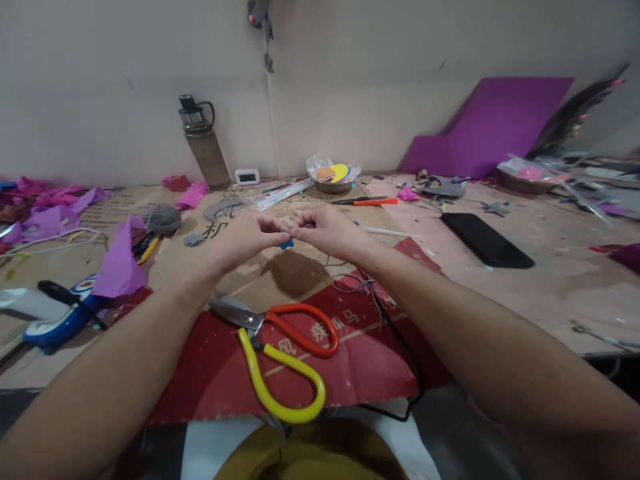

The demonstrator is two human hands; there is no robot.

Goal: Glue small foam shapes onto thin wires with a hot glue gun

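Out over the cardboard, my left hand [253,237] and my right hand [327,232] meet with thumbs and forefingers pinched together. A small blue piece [287,245] shows just under the fingertips, mostly covered by them; its kind cannot be made out. Both hands seem to pinch it. Nearer to me, large scissors [257,323] with one red and one yellow handle lie with spread handles on a red printed sheet [345,373]. Thin grey yarn [353,285] curls below my right hand. Left of my left hand lies a small grey felt-like scrap [194,240].
A ball of grey yarn [163,219], purple scraps [120,263] and a blue-and-white glue gun-like tool [60,320] lie to the left. Along the back stand a bottle [207,157] and a bowl [334,185]. A black phone [485,239] lies right; orange-handled scissors [375,201] lie behind.
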